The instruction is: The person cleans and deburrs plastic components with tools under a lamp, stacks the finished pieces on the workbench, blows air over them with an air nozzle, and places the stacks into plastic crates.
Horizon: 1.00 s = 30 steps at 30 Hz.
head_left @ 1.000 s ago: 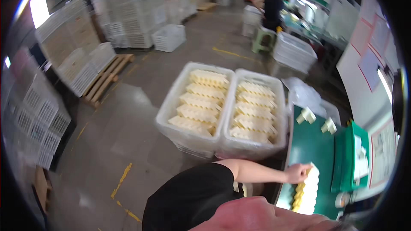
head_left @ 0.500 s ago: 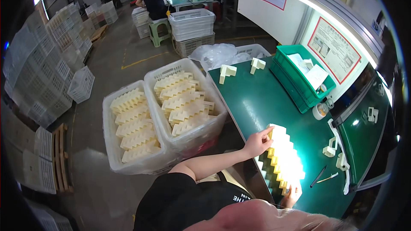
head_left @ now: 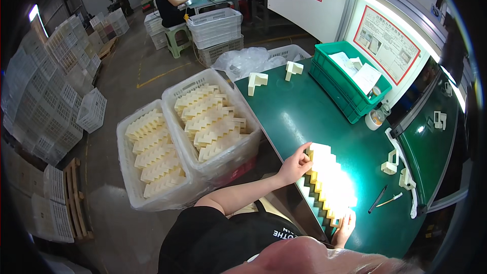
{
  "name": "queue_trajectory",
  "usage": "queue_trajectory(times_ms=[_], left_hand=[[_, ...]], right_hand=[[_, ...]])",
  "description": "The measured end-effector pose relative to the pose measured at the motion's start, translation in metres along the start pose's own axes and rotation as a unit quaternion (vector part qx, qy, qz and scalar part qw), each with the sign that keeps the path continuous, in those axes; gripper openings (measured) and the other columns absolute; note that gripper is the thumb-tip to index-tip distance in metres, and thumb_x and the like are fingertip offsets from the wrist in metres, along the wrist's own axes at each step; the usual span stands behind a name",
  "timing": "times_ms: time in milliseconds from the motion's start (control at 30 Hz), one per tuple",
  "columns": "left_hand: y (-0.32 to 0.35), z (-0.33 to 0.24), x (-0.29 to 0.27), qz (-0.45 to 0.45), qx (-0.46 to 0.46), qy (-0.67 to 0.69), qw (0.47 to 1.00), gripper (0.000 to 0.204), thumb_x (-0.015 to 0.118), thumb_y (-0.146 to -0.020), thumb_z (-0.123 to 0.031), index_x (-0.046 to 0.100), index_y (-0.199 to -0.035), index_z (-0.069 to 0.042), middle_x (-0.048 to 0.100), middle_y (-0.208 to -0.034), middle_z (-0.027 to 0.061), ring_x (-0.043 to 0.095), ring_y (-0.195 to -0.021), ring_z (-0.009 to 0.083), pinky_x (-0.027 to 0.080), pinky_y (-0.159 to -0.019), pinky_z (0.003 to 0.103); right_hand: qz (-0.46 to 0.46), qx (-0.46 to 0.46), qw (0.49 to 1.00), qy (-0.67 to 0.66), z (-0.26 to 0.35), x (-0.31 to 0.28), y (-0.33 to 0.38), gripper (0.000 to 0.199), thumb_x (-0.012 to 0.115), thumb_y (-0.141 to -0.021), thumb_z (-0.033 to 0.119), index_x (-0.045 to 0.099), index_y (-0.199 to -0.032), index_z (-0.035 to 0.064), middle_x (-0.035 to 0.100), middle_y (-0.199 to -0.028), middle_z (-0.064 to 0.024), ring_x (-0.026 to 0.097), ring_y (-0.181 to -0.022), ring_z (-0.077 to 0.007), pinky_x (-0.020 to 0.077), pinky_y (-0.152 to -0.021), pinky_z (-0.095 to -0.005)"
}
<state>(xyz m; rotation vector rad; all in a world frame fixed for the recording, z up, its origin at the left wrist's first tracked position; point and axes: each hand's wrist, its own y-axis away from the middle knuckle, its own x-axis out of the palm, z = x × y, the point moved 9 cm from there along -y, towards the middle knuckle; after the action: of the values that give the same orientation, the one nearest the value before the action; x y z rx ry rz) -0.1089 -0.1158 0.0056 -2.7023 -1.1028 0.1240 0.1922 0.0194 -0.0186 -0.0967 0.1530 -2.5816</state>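
A stepped row of cream-white plastic parts [head_left: 324,175], nested side by side, lies along the green table's near left edge. Strong light washes out its right side. My left hand [head_left: 294,167] is closed on the row's far end, thumb and index finger against the end part. At the near end, my right hand [head_left: 345,228] grips the last part, its fingers partly hidden. Pale stepped shapes [head_left: 310,200] show beside the row's left flank, at the table edge. Two single cream parts, an angled piece [head_left: 257,82] and another angled piece [head_left: 293,70], stand at the far table edge.
Left of the table stand two lined crates, a left crate [head_left: 125,165] and a right crate [head_left: 167,96], holding stepped rows. A green bin [head_left: 332,91], a jar [head_left: 374,120], loose frame-shaped parts [head_left: 389,162] and a black pen [head_left: 378,198] occupy the table. A co-worker [head_left: 170,2] sits beyond.
The whole view has shifted slightly. My left index finger, earlier stretched over the row's far end, is now bent at its side. Both hands stay at the row's ends.
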Motion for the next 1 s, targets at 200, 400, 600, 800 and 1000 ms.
queue_trajectory(times_ms=[200,400,600,800,1000], left_hand=[[0.007,-0.008,-0.009,-0.032,-0.005,0.005,0.999,0.06,0.062,-0.089,-0.007,0.033,-0.141,-0.006,0.058,-0.094,0.0044,0.057,-0.083,0.011,0.05,-0.073,0.025],[0.015,-0.185,-0.02,0.011,0.259,-0.063,0.964,0.039,0.053,-0.085,0.006,0.057,-0.124,-0.002,0.055,-0.106,0.007,0.054,-0.097,0.0182,0.048,-0.086,0.032],[0.055,-0.339,0.021,-0.107,0.41,-0.112,0.899,0.026,0.07,-0.073,-0.009,0.062,-0.088,-0.028,0.054,-0.093,-0.0026,0.053,-0.092,0.0213,0.049,-0.092,0.048],[0.059,-0.359,0.03,-0.062,0.338,-0.199,0.918,0.014,0.064,-0.079,-0.018,0.059,-0.087,-0.028,0.051,-0.088,-0.0052,0.053,-0.09,0.0193,0.044,-0.097,0.057],[0.081,-0.357,0.027,-0.026,0.326,-0.255,0.91,0.009,0.06,-0.083,-0.022,0.056,-0.089,-0.028,0.049,-0.086,-0.0068,0.053,-0.089,0.0177,0.04,-0.1,0.062]], right_hand=[[-0.04,0.024,0.997,-0.056,0.004,-0.028,0.015,0.019,0.047,-0.101,0.011,0.056,-0.111,-0.0016,0.058,-0.104,-0.0057,0.056,-0.097,-0.012,0.044,-0.089,-0.0253],[-0.062,-0.01,0.996,0.066,0.015,-0.029,0.013,0.021,0.043,-0.098,0.009,0.061,-0.092,-0.0003,0.062,-0.088,-0.005,0.06,-0.079,-0.0133,0.0488,-0.073,-0.0273],[-0.064,-0.037,0.995,0.074,0.025,-0.031,0.02,0.021,0.043,-0.101,0.008,0.06,-0.092,-0.0021,0.059,-0.089,-0.0033,0.055,-0.08,-0.0102,0.0435,-0.075,-0.0236],[-0.039,-0.025,0.997,0.062,0.023,-0.016,0.012,0.022,0.045,-0.101,0.008,0.06,-0.088,-0.0022,0.059,-0.088,-0.0037,0.055,-0.079,-0.0098,0.0437,-0.074,-0.0232],[-0.022,-0.028,0.997,0.065,0.039,-0.011,0.015,0.025,0.044,-0.102,0.011,0.058,-0.085,-0.0021,0.057,-0.083,-0.0031,0.053,-0.075,-0.0095,0.0424,-0.071,-0.0229]])
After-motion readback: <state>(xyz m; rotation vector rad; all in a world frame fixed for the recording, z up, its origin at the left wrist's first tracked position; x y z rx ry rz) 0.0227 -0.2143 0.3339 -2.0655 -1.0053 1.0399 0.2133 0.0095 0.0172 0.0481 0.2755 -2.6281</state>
